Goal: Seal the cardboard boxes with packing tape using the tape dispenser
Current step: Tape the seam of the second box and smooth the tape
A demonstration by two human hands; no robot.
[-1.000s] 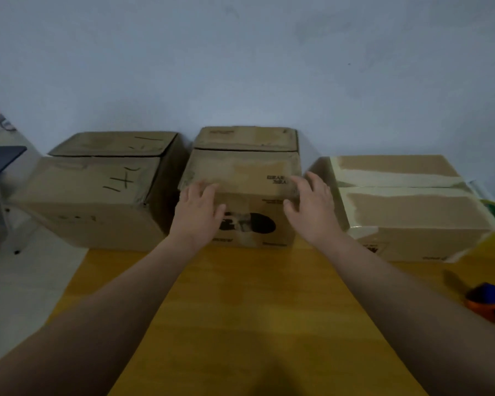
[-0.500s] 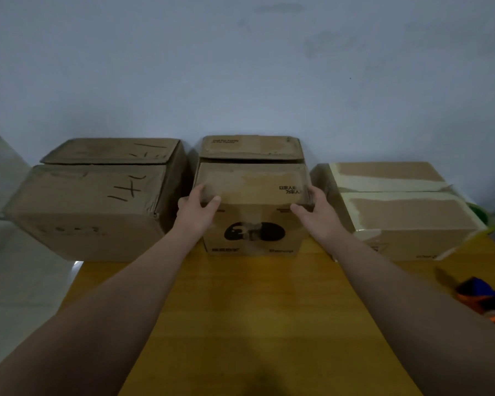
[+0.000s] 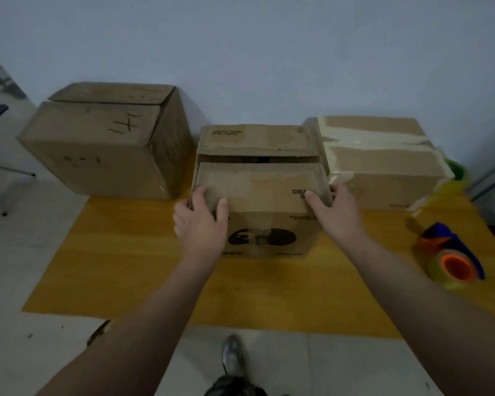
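- Your left hand [image 3: 200,224] and right hand [image 3: 336,215] each grip a near top corner of the middle box [image 3: 257,195]. The thumbs lie on the near flap and the fingers wrap round the side walls.
- The middle box stands on the yellow surface [image 3: 126,267], between the left box [image 3: 97,138] and the right box [image 3: 383,161], and close against the right one.
- Its two top flaps do not meet, which leaves a dark gap [image 3: 257,159] running left to right. I judge that gap to be the line to tape, so the strip must travel across you, not away from you.
- The tape dispenser [image 3: 452,258] lies on the surface well to the right of the middle box, by the right edge. Your right hand is the nearer one, and the left can hold the flaps down.
- The cardboard is matte, worn and soft-edged, and the flaps are slightly bowed.
- The right box already carries pale, glossy tape bands [image 3: 363,138]. The left box shows only marker scrawl.
- The dispenser is blue and orange plastic, with a translucent yellowish roll.
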